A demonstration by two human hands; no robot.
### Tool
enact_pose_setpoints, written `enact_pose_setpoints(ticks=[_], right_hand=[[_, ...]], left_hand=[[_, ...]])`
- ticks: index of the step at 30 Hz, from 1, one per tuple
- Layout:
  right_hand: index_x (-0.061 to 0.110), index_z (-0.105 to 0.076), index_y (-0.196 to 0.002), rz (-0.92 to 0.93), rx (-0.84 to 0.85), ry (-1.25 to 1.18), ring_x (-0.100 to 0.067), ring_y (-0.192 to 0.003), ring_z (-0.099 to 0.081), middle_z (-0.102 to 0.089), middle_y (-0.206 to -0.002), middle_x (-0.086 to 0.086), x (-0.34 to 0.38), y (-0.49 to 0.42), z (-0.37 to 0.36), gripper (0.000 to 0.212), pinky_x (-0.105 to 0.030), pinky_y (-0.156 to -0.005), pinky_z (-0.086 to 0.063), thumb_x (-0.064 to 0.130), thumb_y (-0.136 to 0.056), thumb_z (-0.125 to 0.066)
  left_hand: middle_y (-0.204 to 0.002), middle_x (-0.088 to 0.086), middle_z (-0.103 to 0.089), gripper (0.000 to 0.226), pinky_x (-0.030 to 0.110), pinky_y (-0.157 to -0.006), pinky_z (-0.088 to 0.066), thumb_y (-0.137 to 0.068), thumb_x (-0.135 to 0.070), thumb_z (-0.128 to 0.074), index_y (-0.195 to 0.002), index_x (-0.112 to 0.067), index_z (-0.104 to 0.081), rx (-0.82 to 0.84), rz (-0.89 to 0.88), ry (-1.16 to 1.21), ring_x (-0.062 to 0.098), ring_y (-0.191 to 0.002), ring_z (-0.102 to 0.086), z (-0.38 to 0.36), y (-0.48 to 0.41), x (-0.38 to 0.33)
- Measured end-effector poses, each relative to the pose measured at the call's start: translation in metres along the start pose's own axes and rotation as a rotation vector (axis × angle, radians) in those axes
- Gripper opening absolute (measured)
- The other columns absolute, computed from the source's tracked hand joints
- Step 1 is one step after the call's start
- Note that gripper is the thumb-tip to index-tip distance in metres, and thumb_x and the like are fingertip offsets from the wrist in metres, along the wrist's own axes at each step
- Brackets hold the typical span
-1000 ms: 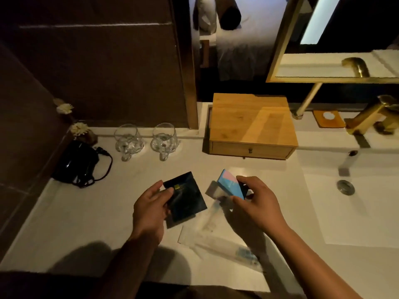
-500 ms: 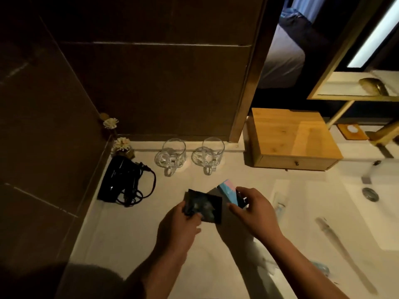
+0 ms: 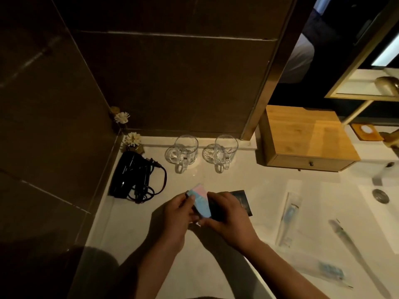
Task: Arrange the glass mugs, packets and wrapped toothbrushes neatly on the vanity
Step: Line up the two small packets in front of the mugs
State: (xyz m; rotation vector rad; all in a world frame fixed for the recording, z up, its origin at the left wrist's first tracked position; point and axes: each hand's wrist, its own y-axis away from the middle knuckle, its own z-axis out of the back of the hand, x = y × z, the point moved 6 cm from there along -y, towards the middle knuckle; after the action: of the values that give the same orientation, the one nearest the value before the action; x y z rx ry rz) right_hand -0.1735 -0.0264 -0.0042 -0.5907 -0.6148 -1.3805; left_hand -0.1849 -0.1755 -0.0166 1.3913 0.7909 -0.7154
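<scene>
Two mugs (image 3: pixel 201 153) stand between hairdryer (image 3: pixel 131 175) and wooden box (image 3: pixel 302 137).

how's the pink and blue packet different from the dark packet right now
The pink and blue packet is pale and pastel; the dark packet is nearly black with a faint sheen. The pink and blue packet is pinched between the left hand and right hand, fully in view on top; the dark packet sits behind the right hand, partly hidden. Both are small, flat and rectangular.

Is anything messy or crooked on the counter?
Yes. The wrapped toothbrushes lie scattered at different angles right of the hands, one near the counter's front edge. A dark packet sits askew beneath the right hand. The two glass mugs stand neatly side by side.
</scene>
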Motion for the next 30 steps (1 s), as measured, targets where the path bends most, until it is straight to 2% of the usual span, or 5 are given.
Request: enact_pose_setpoints(ticks=[10,15,19,23,30], right_hand=[[0.03,-0.042,-0.143,0.06,0.138,0.459,-0.032,-0.128,-0.047,-0.051,-0.146,0.005,-0.045,-0.004,-0.002,0.078,-0.046,-0.097,-0.046,0.047,-0.074,-0.072],[0.025,-0.051,-0.135,0.061,0.078,0.518,-0.029,-0.116,-0.051,-0.061,-0.127,0.0,-0.056,-0.008,0.008,0.075,-0.042,-0.091,-0.047,0.057,-0.069,-0.07],[0.024,-0.054,-0.128,0.026,0.058,0.565,-0.025,-0.095,-0.055,-0.062,-0.111,-0.003,-0.06,-0.011,0.012,0.077,-0.035,-0.076,-0.048,0.066,-0.065,-0.07],[0.026,-0.054,-0.126,-0.021,0.092,0.529,-0.023,-0.091,-0.056,-0.059,-0.108,-0.003,-0.06,-0.018,0.014,0.073,-0.029,-0.065,-0.049,0.065,-0.068,-0.072],[0.023,-0.062,-0.09,-0.384,-0.009,0.299,-0.018,-0.071,-0.06,-0.065,-0.083,0.002,-0.077,-0.022,0.037,0.028,-0.031,-0.061,-0.051,0.05,-0.086,-0.061]], left_hand=[[-0.111,0.018,-0.067,0.038,0.035,-0.075,-0.062,-0.088,0.0,-0.065,-0.123,-0.014,-0.061,-0.2,-0.013,0.241,0.03,-0.09,-0.073,0.048,-0.039,0.013],[-0.102,-0.008,-0.065,0.051,0.041,-0.082,-0.058,-0.078,-0.033,-0.076,-0.125,-0.033,-0.055,-0.332,-0.204,-0.7,0.015,-0.094,-0.065,0.061,-0.024,0.027],[-0.141,-0.005,-0.043,0.069,0.041,-0.096,-0.052,-0.079,-0.035,-0.074,-0.138,-0.038,-0.037,-0.196,-0.537,-1.081,0.02,-0.125,-0.047,0.043,-0.029,0.014],[-0.152,-0.003,-0.039,0.064,0.042,-0.107,-0.045,-0.084,-0.029,-0.069,-0.141,-0.034,-0.041,-0.081,-0.607,-1.153,0.021,-0.137,-0.038,0.032,-0.05,0.008],[-0.111,-0.002,-0.057,0.063,0.038,-0.072,-0.056,-0.072,-0.065,-0.068,-0.122,-0.031,-0.053,-0.305,-0.528,-1.096,0.02,-0.102,-0.057,0.034,-0.047,0.009]])
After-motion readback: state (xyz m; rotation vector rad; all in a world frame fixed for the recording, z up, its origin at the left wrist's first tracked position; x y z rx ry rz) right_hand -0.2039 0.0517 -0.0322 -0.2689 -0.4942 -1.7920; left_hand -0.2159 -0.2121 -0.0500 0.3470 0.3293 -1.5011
